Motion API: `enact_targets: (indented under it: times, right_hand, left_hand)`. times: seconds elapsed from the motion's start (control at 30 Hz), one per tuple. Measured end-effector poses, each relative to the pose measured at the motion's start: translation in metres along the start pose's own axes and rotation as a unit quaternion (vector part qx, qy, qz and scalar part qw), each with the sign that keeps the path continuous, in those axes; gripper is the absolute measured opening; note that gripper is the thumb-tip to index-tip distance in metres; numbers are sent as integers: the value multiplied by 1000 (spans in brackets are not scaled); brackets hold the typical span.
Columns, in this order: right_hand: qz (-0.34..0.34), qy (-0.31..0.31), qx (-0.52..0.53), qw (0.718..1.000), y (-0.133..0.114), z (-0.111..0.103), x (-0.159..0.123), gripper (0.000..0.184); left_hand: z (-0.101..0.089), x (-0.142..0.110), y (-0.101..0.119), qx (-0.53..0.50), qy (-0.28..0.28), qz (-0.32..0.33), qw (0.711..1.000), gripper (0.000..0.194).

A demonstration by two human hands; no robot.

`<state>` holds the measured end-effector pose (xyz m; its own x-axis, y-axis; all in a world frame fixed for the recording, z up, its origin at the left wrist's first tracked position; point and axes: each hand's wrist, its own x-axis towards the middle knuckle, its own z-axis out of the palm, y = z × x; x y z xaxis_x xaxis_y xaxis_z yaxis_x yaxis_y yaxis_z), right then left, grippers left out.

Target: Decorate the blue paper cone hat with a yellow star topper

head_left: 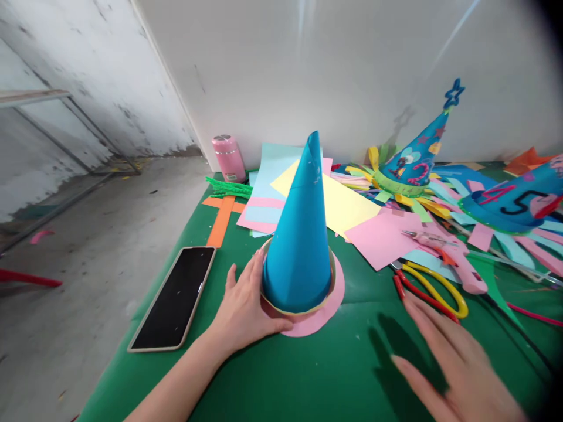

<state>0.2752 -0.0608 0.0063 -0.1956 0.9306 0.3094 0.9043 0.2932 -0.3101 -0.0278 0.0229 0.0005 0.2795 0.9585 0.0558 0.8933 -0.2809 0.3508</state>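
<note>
Centrally, see blue cone (299,252) upright on pink disc (338,296), on green table (325,375) by pale wall (272,76). Note left hand (241,305) with fingers spread at cone's base, hiding disc edge; right hand (461,360) cut off, fingers apart, contact with scissors (424,296) unclear. Beyond, observe papers (349,208) partly blocked by cone, decorated hats (411,161), glue gun (466,266).

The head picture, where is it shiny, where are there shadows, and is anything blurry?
In the head view, pale glare streaks the wall behind the table; a dark shadow falls beside the right hand, which looks slightly blurry.
</note>
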Motion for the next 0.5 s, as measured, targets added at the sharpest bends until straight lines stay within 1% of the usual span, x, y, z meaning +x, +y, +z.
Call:
enact_targets:
  times: [0.03, 0.1, 0.2, 0.27, 0.37, 0.5]
  right_hand:
    - [-6, -29, 3, 1000, -12, 8, 16, 71]
    - [-13, -60, 8, 998, -34, 25, 44, 79]
    - [0, -83, -1, 997, -50, 47, 70, 94]
    - [10, -100, -10, 995, -50, 56, 77, 97]
    - [21, -124, -8, 992, -45, 62, 74, 96]
    - [29, -121, 6, 992, -39, 64, 68, 97]
  left_hand:
    - [1, -2, 1, 4, 2, -3, 1000, 124]
    - [1, -6, 2, 11, 2, -10, 1000, 124]
    - [0, -15, -2, 14, -2, -25, 1000, 120]
    - [0, -20, -5, 16, -11, -30, 999, 114]
    - [2, -25, -10, 29, -27, -22, 999, 106]
    - [4, -26, -13, 44, -23, -12, 999, 105]
